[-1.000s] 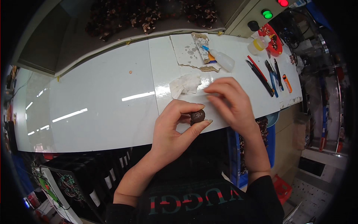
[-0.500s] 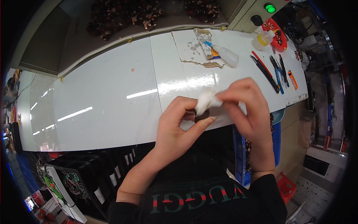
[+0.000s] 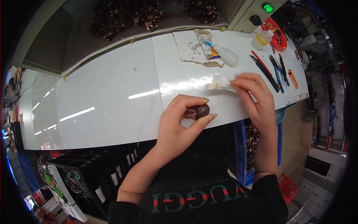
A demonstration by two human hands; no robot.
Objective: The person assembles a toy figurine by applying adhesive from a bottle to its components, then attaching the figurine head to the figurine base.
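Between the thumb and fingers of my left hand [image 3: 179, 121] is a small dark brown round piece [image 3: 202, 111], its rounded top showing. The rest of that piece is hidden by my fingers. My right hand [image 3: 257, 99] pinches a crumpled white tissue [image 3: 220, 83], blurred by motion. The tissue is apart from the brown piece, up and to its right. Both hands are over the front edge of the white table [image 3: 108, 86].
Behind my hands a squeeze bottle [image 3: 226, 55] lies on a worn board [image 3: 188, 48]. Tweezers [image 3: 265, 72], pliers [image 3: 276, 71] and an orange tube [image 3: 292, 79] lie to the right, near a capped bottle [image 3: 262, 39] and red bowl [image 3: 283, 41]. A blue crate [image 3: 240, 153] stands below.
My right hand has drawn the tissue off the brown piece, away to the right and up. My left hand keeps its hold in nearly the same place.
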